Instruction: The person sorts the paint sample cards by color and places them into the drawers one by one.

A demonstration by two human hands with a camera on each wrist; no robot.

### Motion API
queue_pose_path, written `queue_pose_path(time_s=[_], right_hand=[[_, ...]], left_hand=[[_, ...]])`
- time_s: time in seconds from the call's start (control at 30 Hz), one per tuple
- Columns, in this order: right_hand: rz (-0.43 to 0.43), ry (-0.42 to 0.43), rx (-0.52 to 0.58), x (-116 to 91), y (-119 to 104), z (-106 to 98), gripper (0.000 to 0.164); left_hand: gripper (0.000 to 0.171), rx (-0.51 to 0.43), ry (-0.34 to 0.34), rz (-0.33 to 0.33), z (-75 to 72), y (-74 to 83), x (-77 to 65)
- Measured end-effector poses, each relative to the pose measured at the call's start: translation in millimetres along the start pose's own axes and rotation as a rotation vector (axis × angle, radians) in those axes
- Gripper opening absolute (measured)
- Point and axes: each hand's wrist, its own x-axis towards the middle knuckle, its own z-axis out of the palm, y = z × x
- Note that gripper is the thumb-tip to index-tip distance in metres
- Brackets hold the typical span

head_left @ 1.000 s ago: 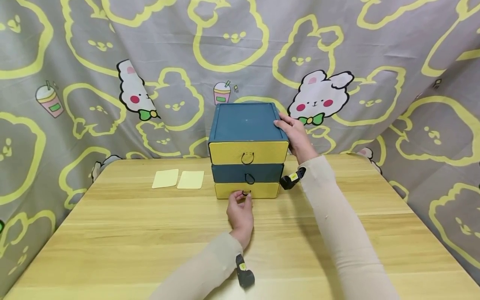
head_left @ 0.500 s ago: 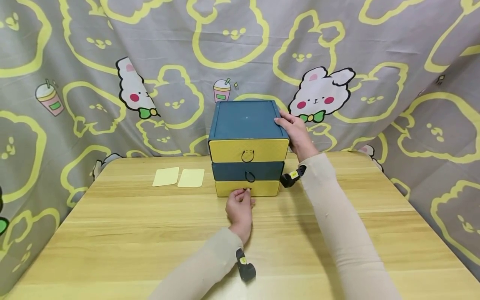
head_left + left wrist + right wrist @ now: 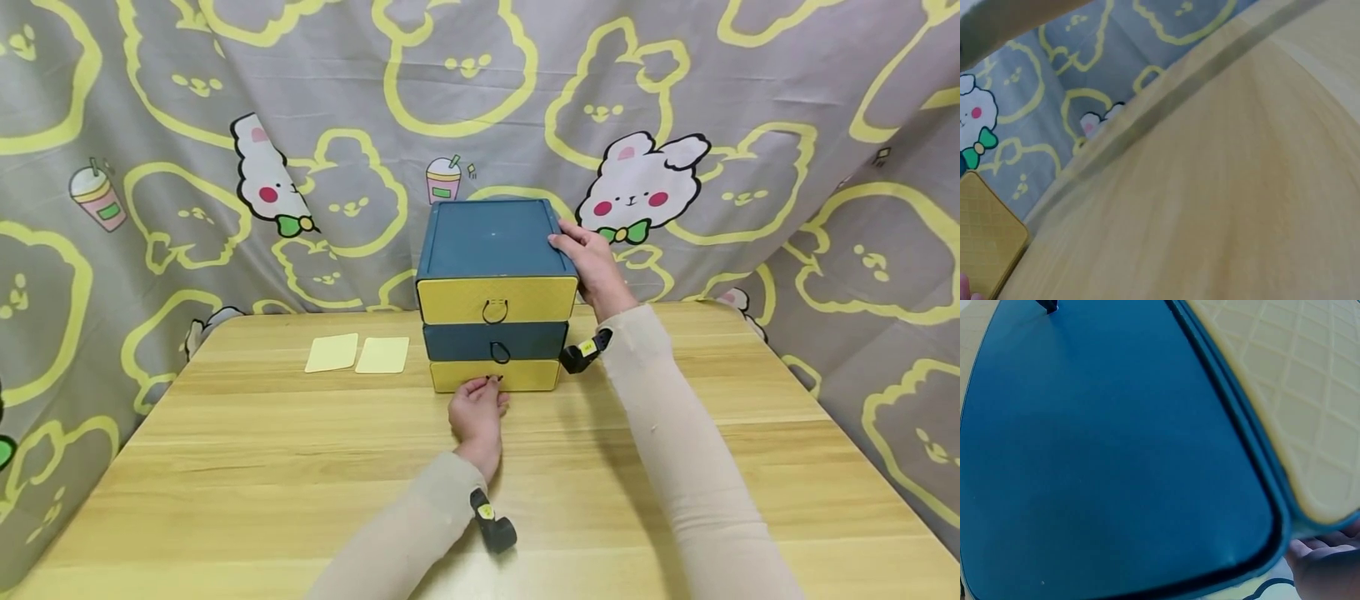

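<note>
My left hand (image 3: 476, 412) had just tightened its pinch on the closed bottom drawer's (image 3: 528, 377) near loop (image 3: 500, 378), seemingly a firmer hold; my right hand (image 3: 596, 265) rested, fingers extended, at the box's (image 3: 487, 242) far right.

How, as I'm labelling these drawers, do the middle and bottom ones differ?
Colour: the middle drawer has a blue front; the bottom drawer has a yellow one.
Pull: the middle drawer's loop hangs free, while the left hand pinches the bottom drawer's loop.
Place: the middle drawer sits directly above the bottom drawer.
Shared: both have a black loop near the centre, and neither looks pulled out.
</note>
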Motion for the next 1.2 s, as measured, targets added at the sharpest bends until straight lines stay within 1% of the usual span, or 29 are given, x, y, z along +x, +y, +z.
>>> queue_pose_path(time_s=[0.2, 0.3, 0.43, 0.6, 0.77, 1.1, 1.2], right_hand=[[0.005, 0.009, -0.011, 0.0, 0.1, 0.1, 0.059], [0.005, 0.02, -0.017, -0.7, -0.1, -1.4, 0.059], [0.0, 0.029, -0.017, -1.2, -0.7, -2.2, 0.058], [0.0, 0.015, 0.004, -0.6, -0.7, 0.1, 0.059], [-0.004, 0.014, 0.008, -0.7, -1.0, 2.4, 0.059], [-0.012, 0.0, 0.006, -1.2, -0.9, 1.4, 0.058], [-0.013, 0.0, -0.002, -0.8, -0.3, 0.4, 0.058]], left_hand=[[0.016, 0.0, -0.001, -0.044, -3.5, 3.7, -3.3], [0.023, -0.002, -0.017, -0.058, -5.8, 3.6, -7.9], [0.034, 0.014, -0.058, -0.062, -11.8, 3.1, -14.1], [0.036, 0.042, -0.094, -0.065, -24.7, 4.2, -19.1], [0.034, 0.056, -0.139, -0.084, -38.0, 6.8, -25.2], [0.038, 0.141, -0.247, -0.137, -65.4, 10.2, -50.3], [0.039, 0.153, -0.281, -0.151, -72.9, 11.3, -57.6]])
